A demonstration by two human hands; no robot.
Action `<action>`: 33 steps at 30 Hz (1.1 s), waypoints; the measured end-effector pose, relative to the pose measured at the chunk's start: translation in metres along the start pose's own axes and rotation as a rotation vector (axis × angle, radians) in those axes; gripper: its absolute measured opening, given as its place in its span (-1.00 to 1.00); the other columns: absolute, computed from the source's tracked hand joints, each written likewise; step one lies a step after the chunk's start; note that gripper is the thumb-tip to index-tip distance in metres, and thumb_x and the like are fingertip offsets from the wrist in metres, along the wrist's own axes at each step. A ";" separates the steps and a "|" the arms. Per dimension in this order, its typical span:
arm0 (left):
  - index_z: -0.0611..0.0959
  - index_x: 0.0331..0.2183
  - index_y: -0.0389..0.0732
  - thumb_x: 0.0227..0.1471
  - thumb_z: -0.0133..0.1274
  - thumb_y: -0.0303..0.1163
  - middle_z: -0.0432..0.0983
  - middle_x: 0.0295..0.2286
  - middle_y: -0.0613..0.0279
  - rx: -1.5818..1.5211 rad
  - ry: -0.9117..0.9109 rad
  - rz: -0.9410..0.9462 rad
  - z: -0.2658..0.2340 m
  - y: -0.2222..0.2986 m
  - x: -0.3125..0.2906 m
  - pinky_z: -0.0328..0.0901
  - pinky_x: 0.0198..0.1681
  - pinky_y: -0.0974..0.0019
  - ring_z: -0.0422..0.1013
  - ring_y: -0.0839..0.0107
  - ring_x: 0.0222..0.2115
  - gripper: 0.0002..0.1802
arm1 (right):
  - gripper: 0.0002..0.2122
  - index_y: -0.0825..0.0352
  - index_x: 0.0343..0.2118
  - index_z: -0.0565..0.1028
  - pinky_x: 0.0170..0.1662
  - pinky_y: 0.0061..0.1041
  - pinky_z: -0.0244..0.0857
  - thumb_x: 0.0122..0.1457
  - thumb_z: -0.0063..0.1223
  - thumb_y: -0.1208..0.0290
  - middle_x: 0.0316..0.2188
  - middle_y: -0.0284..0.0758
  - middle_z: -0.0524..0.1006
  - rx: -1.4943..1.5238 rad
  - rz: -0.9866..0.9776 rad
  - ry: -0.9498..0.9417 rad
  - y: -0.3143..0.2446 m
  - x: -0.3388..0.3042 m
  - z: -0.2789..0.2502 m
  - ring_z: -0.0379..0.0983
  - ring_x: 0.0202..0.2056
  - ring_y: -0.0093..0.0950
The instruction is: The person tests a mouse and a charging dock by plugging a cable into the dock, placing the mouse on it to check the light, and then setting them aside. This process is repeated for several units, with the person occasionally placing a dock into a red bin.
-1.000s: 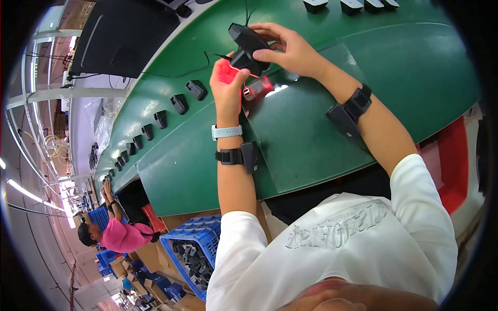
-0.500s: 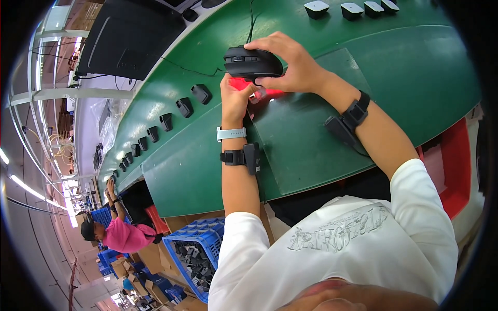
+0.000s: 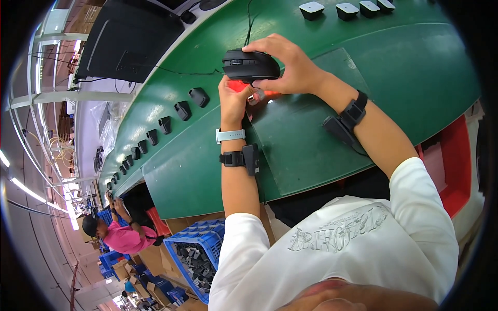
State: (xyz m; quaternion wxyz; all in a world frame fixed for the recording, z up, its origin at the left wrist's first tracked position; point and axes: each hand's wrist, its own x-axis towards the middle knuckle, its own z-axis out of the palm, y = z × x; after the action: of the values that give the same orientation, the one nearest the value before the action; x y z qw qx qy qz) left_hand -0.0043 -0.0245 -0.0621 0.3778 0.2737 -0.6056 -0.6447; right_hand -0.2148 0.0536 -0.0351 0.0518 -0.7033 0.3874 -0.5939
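A black computer mouse [image 3: 252,65] with a scroll wheel is held above the green table, tilted on its side. My right hand [image 3: 294,67] grips it, with fingers over the far side and the thumb along the near edge. My left hand [image 3: 234,101] is closed just below the mouse, its fingers partly hidden behind it. A small clear and metallic piece [image 3: 256,97] shows by the left thumb; what exactly it is I cannot make out. Red light glows between the left hand and the mouse's underside.
Black mouse-shaped shells [image 3: 182,110] stand in a row along the left of the green table [image 3: 192,181]. Several white-topped black pieces [image 3: 347,10] sit at the far right. A blue crate [image 3: 210,233] of dark parts stands below. A person in pink [image 3: 127,237] works at far left.
Both hands and the mouse stay almost in place, while the view shifts slightly. The red glow looks smaller. At far left, the other person's arm has moved.
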 end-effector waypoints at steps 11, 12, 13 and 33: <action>0.57 -0.20 -0.34 -0.05 0.30 -0.71 0.64 -0.33 0.18 0.012 0.003 -0.009 0.004 0.003 -0.003 0.44 -0.45 0.38 0.54 0.44 -0.49 -0.66 | -0.36 0.20 0.10 0.52 0.11 -0.25 0.37 -0.16 0.49 0.39 0.02 -0.29 0.57 -0.016 -0.065 0.005 -0.001 0.001 0.002 0.45 0.00 -0.21; 0.58 -0.19 -0.34 -0.06 0.29 -0.72 0.64 -0.31 0.21 0.049 0.029 0.037 0.006 0.002 -0.003 0.45 -0.38 0.38 0.55 0.47 -0.43 -0.66 | -0.35 0.20 0.09 0.52 0.11 -0.25 0.36 -0.17 0.49 0.39 0.02 -0.29 0.57 -0.019 -0.066 0.008 0.001 0.001 0.003 0.45 0.00 -0.21; 0.59 -0.19 -0.34 -0.06 0.29 -0.73 0.64 -0.28 0.23 0.087 0.055 0.082 0.006 0.002 -0.002 0.45 -0.32 0.39 0.55 0.49 -0.37 -0.65 | -0.35 0.20 0.09 0.52 0.12 -0.24 0.36 -0.17 0.49 0.39 0.01 -0.29 0.56 -0.022 -0.066 0.011 0.001 0.000 0.003 0.45 0.00 -0.21; 0.51 0.10 -0.36 0.03 0.19 -0.70 0.53 -0.11 0.17 -0.360 0.269 0.156 -0.007 0.008 0.009 0.38 -0.03 0.39 0.48 0.42 -0.17 -0.45 | -0.40 0.18 0.04 0.55 0.09 -0.40 0.29 -0.24 0.24 0.40 -0.04 -0.36 0.55 0.346 0.298 -0.501 0.005 -0.002 -0.011 0.43 -0.03 -0.40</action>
State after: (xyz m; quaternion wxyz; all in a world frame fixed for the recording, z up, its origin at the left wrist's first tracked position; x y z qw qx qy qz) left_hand -0.0028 -0.0357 -0.0542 0.5464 0.2377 -0.4443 -0.6690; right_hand -0.2268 0.0554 -0.0362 0.3500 -0.7439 0.3546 -0.4454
